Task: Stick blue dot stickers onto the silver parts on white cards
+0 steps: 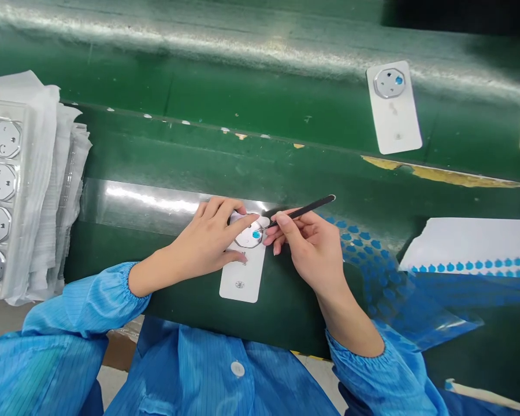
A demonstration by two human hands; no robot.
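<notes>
A white rectangular panel (238,281) lies on the green bench mat, with a silver-rimmed octagonal plate (245,240) at its far end. My left hand (212,237) steadies the panel, its fingers curled over the far left part and its thumb on the near side of the plate. In my right hand (312,242) is a pair of black tweezers (314,205), pinched between thumb and fingers. The tweezer tips meet a small blue round film piece (256,234) at the right of the plate; whether they grip it I cannot tell.
At left stands a clear tray (19,254) of octagonal plates, beside stacked wrapping sheets (49,190). Another panel (396,124) with a blue dot lies on the upper right ledge. Blue dotted film (372,254) and a white sticker sheet (476,242) spread at right.
</notes>
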